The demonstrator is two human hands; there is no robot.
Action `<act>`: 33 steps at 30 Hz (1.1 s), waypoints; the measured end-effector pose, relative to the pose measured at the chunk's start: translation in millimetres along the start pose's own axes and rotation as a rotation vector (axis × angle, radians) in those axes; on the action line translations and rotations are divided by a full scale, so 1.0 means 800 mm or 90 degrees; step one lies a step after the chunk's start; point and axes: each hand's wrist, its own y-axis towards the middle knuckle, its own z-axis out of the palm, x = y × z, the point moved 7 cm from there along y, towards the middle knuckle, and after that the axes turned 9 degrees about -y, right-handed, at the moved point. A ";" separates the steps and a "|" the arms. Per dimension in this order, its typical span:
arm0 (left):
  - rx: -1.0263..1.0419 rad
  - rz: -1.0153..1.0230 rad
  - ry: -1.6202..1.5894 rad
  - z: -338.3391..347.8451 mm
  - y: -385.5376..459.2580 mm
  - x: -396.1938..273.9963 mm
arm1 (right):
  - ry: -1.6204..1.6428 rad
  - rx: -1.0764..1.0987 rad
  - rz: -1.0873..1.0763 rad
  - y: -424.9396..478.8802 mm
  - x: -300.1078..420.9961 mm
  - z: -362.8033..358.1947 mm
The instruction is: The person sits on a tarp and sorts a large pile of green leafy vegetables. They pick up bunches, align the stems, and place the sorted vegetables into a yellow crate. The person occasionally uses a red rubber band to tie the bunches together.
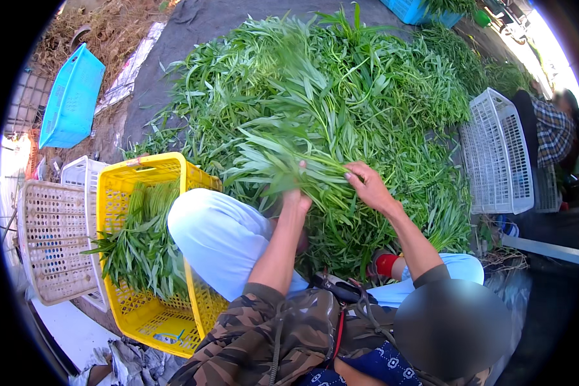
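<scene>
A large heap of long-leaved green vegetable stalks (366, 91) covers the ground cloth before me. Over its near edge, my left hand (296, 193) is closed around a loose bunch of leafy stalks (270, 157), leaves pointing left. My right hand (368, 187) pinches the stem ends of stalks at the right of that bunch, thumb and fingers together. Beside my left knee stands a yellow plastic crate (188, 169), partly filled with stalks lined up side by side (149, 246). The fingers of my left hand are partly hidden by leaves.
Pale plastic crates (53, 241) stand left of the yellow one; a blue crate (75, 96) lies further up. Another blue crate (422, 12) holding greens is at the top. To the right, a white crate (499, 154) stands near a person in a checked shirt (555, 128).
</scene>
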 end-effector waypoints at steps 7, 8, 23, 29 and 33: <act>0.076 -0.068 0.047 0.005 0.000 0.013 | -0.020 -0.038 -0.019 0.015 0.028 0.009; 0.089 -0.093 0.030 0.010 -0.003 0.015 | -0.129 -0.014 -0.032 0.009 0.019 0.027; 0.153 -0.180 -0.058 0.011 -0.014 -0.014 | -0.197 0.411 0.145 -0.061 -0.043 0.035; -0.192 -0.092 0.199 -0.071 0.009 -0.009 | -0.340 0.469 0.303 -0.123 -0.153 0.036; -0.172 -0.028 0.179 -0.118 0.037 -0.034 | -0.657 0.053 0.267 -0.072 -0.179 -0.029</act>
